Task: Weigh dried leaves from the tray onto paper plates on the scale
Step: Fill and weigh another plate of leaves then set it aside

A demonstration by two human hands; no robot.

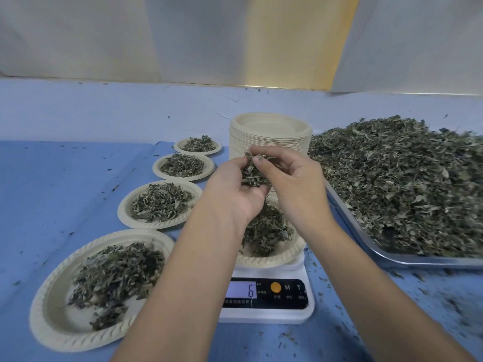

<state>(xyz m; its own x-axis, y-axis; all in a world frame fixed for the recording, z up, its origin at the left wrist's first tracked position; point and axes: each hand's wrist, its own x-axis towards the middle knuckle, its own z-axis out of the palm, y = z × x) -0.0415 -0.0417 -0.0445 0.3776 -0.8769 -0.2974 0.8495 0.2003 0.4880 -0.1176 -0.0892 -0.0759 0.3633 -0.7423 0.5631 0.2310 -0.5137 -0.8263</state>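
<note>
A white digital scale stands in the middle front, its display reading 6. On it sits a paper plate with a small heap of dried leaves. Above that plate my left hand cups a clump of dried leaves, and my right hand pinches the top of the same clump with thumb and fingers. A metal tray at the right carries a large pile of dried leaves.
A tall stack of empty paper plates stands behind my hands. Several filled plates run in a row at the left, from the nearest plate back to the farthest plate. Leaf crumbs litter the blue table.
</note>
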